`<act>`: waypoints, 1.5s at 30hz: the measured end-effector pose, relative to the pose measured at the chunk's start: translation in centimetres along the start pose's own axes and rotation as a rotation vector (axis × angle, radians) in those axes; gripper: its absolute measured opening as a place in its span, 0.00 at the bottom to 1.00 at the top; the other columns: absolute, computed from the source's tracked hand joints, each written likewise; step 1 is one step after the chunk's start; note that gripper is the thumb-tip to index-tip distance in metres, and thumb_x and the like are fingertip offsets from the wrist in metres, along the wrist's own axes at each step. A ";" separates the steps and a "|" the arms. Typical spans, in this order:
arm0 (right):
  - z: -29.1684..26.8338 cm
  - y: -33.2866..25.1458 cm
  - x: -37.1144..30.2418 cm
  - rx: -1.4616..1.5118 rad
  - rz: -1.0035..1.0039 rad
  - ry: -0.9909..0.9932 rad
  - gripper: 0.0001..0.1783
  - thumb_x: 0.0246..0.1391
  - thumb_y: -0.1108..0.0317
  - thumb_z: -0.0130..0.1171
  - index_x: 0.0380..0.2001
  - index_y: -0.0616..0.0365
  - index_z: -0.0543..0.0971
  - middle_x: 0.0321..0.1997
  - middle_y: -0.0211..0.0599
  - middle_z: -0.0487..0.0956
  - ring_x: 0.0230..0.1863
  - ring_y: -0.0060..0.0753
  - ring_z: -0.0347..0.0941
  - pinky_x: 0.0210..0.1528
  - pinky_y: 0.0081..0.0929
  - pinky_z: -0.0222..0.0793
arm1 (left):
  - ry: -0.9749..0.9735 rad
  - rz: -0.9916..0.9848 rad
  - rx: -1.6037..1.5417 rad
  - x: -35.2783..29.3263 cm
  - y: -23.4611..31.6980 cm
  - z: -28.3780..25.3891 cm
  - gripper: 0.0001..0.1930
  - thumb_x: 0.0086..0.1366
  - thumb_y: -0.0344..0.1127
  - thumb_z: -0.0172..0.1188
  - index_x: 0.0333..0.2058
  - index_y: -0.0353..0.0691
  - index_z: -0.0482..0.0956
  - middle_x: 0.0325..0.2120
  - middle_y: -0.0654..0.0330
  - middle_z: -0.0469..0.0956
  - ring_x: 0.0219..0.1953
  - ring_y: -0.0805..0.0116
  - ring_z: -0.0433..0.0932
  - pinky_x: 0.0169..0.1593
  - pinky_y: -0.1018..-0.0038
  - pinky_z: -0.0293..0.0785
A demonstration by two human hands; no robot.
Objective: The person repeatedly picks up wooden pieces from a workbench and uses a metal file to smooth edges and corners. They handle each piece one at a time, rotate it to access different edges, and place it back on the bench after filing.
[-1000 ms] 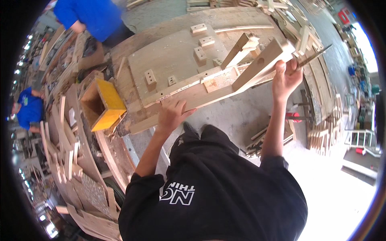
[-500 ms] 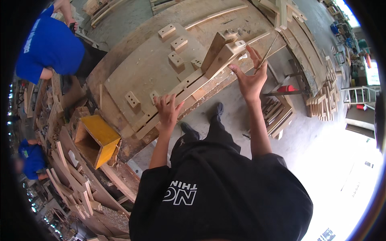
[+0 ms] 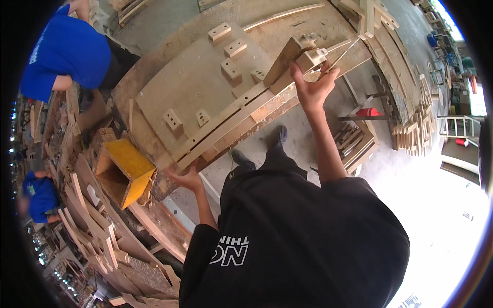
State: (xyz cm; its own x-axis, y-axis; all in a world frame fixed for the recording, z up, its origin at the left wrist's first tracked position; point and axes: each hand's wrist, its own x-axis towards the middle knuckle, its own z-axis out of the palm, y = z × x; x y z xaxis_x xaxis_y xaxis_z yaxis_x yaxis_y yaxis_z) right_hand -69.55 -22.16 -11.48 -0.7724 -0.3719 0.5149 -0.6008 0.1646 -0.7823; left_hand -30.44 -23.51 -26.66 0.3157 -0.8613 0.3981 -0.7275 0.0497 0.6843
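Observation:
My right hand [image 3: 311, 92] is closed around the near end of a pale wooden piece [image 3: 310, 60], thumb on its left side. A thin stick [image 3: 346, 51] also sticks out from between its fingers. The wooden piece leans against a darker upright wooden block [image 3: 282, 59] on a flat board [image 3: 169, 97]. Along the board's near edge runs a long wooden strip [image 3: 226, 126] with a dark gap beside it. My left hand [image 3: 187, 178] is at the strip's lower left end, fingers stretched out and thumb apart; its fingertips are partly blurred.
Several small drilled wooden blocks [image 3: 234, 48] stand on the board. A yellow-sided wooden box [image 3: 131, 167] is at the table's left end. A person in a blue shirt [image 3: 72, 51] stands at the far left. Stacked wood [image 3: 411, 134] lies to the right.
My left hand has slid down and left from the middle of the strip to its end. My right hand has closed on the pale wooden piece, from beside it.

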 end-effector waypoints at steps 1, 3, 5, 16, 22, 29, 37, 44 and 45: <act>0.2 -0.2 -0.1 -0.033 -0.019 -0.009 0.38 0.36 0.57 0.78 0.37 0.64 0.61 0.33 0.42 0.70 0.37 0.34 0.68 0.43 0.32 0.67 | -0.050 -0.072 -0.047 -0.1 0.1 0.5 0.45 0.39 0.40 0.79 0.55 0.30 0.67 0.54 0.46 0.69 0.58 0.47 0.65 0.61 0.56 0.59; 0.3 -0.4 -0.7 -0.101 -0.055 -0.022 0.40 0.34 0.57 0.78 0.40 0.65 0.61 0.36 0.45 0.70 0.38 0.38 0.68 0.42 0.35 0.66 | -0.079 -0.172 -0.103 -0.6 0.5 0.9 0.40 0.41 0.36 0.78 0.53 0.28 0.70 0.49 0.46 0.74 0.55 0.48 0.69 0.60 0.59 0.61; 0.2 -0.5 -0.7 -0.060 -0.030 -0.033 0.42 0.32 0.57 0.79 0.44 0.66 0.62 0.41 0.46 0.69 0.43 0.40 0.67 0.45 0.37 0.65 | -0.043 -0.229 -0.122 -1.3 0.9 0.7 0.37 0.43 0.36 0.77 0.51 0.28 0.72 0.46 0.46 0.77 0.52 0.49 0.73 0.59 0.61 0.63; -3.6 -1.7 -0.7 -0.102 -0.041 0.069 0.43 0.31 0.58 0.80 0.43 0.67 0.63 0.38 0.49 0.75 0.39 0.40 0.73 0.44 0.34 0.68 | -0.366 0.697 0.238 0.6 4.4 -0.2 0.35 0.47 0.47 0.73 0.52 0.37 0.73 0.49 0.54 0.74 0.54 0.54 0.70 0.54 0.62 0.68; -10.1 -2.8 -3.4 0.109 0.093 0.058 0.53 0.30 0.68 0.80 0.57 0.70 0.56 0.48 0.48 0.78 0.50 0.38 0.74 0.60 0.38 0.62 | -0.695 0.833 0.203 3.1 5.9 1.3 0.22 0.52 0.48 0.69 0.42 0.42 0.78 0.38 0.51 0.76 0.38 0.50 0.77 0.40 0.60 0.75; -22.2 -8.2 2.3 -0.033 -0.057 0.233 0.42 0.28 0.58 0.81 0.40 0.65 0.63 0.42 0.41 0.80 0.45 0.32 0.76 0.63 0.40 0.58 | -0.990 0.946 -0.156 -0.6 12.2 2.1 0.19 0.58 0.48 0.63 0.37 0.39 0.74 0.25 0.49 0.76 0.28 0.47 0.77 0.29 0.57 0.72; -32.2 1.3 10.4 -0.185 -0.127 0.305 0.31 0.39 0.54 0.76 0.34 0.65 0.69 0.42 0.46 0.80 0.45 0.35 0.76 0.51 0.30 0.68 | -1.432 0.847 -0.312 -7.2 25.7 4.5 0.20 0.58 0.48 0.65 0.36 0.35 0.74 0.19 0.47 0.76 0.25 0.47 0.79 0.27 0.60 0.73; -41.5 14.1 15.1 -0.293 -0.005 0.547 0.11 0.54 0.72 0.63 0.35 0.65 0.72 0.36 0.40 0.81 0.38 0.25 0.76 0.44 0.23 0.71 | -1.645 0.738 -0.418 -17.2 39.8 13.8 0.22 0.58 0.47 0.66 0.36 0.31 0.75 0.23 0.45 0.77 0.26 0.52 0.80 0.29 0.65 0.74; -43.2 16.7 16.1 -0.239 0.033 0.610 0.11 0.54 0.73 0.63 0.33 0.64 0.70 0.33 0.40 0.80 0.37 0.25 0.75 0.44 0.23 0.71 | -1.684 0.714 -0.404 -19.1 42.1 15.7 0.21 0.58 0.47 0.66 0.36 0.31 0.75 0.23 0.45 0.78 0.26 0.52 0.80 0.30 0.66 0.74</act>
State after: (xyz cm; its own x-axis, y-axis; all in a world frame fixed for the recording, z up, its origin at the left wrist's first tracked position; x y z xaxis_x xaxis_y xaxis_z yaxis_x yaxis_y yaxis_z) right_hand -100.94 14.08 -1.08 -0.7273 0.2105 0.6533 -0.5493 0.3921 -0.7379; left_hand -76.68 -12.88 -15.07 -0.9805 -0.1451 -0.1329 -0.1859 0.4630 0.8667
